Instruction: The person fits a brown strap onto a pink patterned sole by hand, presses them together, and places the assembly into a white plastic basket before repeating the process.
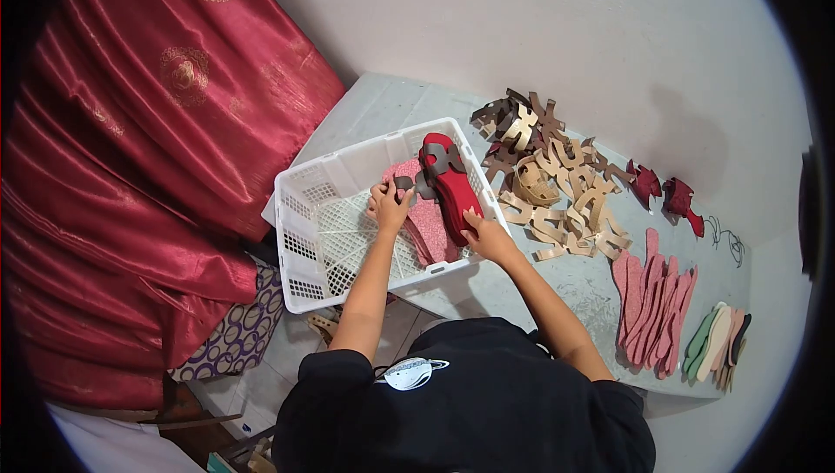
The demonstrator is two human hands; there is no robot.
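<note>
left hand (389, 205) pinching dark strap (407, 184) | right hand (489, 236) clasping red sole (449, 188) at heel, I think | light, bendy; I'd grip edges

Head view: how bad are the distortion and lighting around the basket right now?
Head view: strong fisheye with black corners and bent edges; light soft and even, no glare, a faint shadow on the wall; the centre is sharp, so left hand, right hand, sole and basket read clearly.
</note>
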